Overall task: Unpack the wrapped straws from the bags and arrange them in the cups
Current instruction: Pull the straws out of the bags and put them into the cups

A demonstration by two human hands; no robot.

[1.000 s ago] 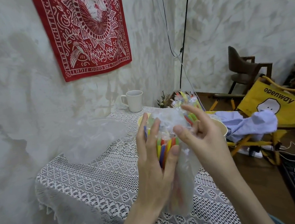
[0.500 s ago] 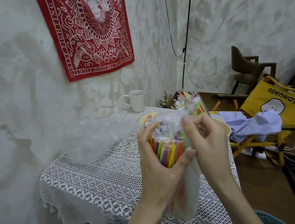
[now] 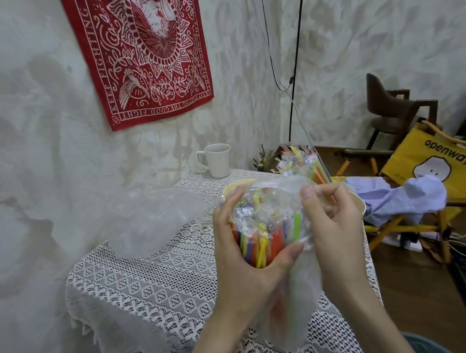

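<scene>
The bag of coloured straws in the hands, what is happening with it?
A person is unpacking it above the lace-covered table. The left hand grips the bundle of wrapped straws, while the right hand pinches the clear plastic bag near its top. More straws already stand in a yellow cup behind. An empty bag lies at the left, a white mug near the wall.
</scene>
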